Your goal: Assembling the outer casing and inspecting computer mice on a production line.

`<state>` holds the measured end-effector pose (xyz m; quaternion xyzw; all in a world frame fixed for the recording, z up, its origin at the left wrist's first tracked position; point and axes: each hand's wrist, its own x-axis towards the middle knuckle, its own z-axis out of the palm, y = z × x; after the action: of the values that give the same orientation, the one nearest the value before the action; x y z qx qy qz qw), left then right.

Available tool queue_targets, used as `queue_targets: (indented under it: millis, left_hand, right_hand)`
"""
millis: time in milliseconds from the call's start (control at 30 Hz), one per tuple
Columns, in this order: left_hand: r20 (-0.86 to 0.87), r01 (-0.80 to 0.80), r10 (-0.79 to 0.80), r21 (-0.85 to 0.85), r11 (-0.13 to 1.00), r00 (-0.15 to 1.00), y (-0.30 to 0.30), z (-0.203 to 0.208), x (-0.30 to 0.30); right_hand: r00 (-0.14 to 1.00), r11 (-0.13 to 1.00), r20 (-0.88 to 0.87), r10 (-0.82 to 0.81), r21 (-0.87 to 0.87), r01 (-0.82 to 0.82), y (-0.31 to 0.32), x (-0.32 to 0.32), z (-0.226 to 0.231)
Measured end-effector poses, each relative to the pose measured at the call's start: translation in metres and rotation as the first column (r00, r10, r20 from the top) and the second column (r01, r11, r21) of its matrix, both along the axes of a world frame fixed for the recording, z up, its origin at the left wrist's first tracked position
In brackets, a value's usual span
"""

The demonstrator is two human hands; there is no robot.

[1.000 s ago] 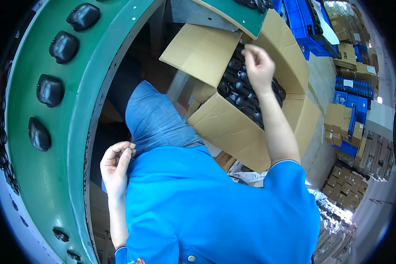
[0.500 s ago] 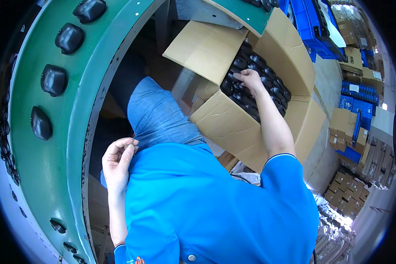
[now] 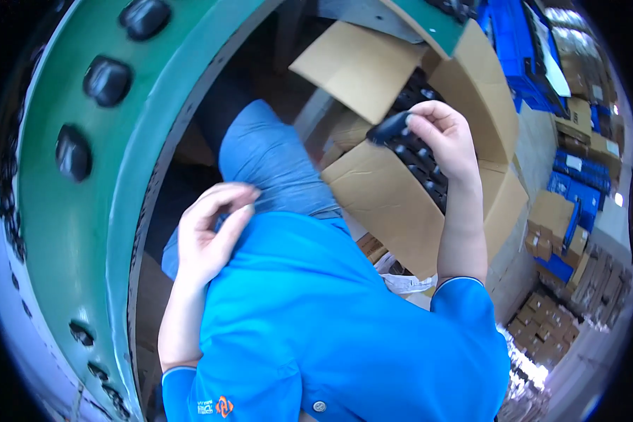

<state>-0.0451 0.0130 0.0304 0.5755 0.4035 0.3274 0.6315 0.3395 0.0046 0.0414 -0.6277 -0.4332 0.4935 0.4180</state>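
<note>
My right hand (image 3: 446,137) is raised over an open cardboard box (image 3: 383,200), pinching a dark, elongated plastic piece (image 3: 389,130) between thumb and fingers. Inside the box lie rows of similar black moulded pieces (image 3: 418,165), partly covered by my hand and the held piece. My left hand (image 3: 214,228) hovers above my lap, near my thigh. Its fingers are bent, with a gap between thumb and fingertips and nothing visible in them.
A green conveyor belt (image 3: 56,260) curves along the left, carrying spaced glossy black rounded parts (image 3: 107,81). Another green surface (image 3: 432,32) reaches over the box's far side. Blue crates (image 3: 520,60) stand beyond the box; stacked cartons (image 3: 548,320) are at the right.
My right hand has lifted out of the box with a dark piece. My left hand has shifted right, its fingers spreading apart. The black parts on the belt have moved toward the far end.
</note>
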Motion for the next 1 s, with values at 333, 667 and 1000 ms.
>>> queue_targets:
  millis: [333,667,1000]
  left_hand:
    - [0.213,-0.191,0.241,-0.231,0.954,0.947,-0.002,0.014,-0.007]
    - [0.381,-0.291,0.479,-0.455,0.842,0.791,-0.025,0.008,-0.023]
    - [0.321,-0.392,0.534,-0.414,0.822,0.782,-0.035,0.003,-0.022]
  right_hand:
    - [0.78,0.927,-0.534,0.328,0.024,-0.374,0.024,-0.182,0.012]
    - [0.743,0.877,-0.495,0.451,0.093,-0.471,0.019,-0.21,0.002]
    - [0.794,0.803,-0.162,0.586,0.249,-0.541,0.014,-0.213,0.006]
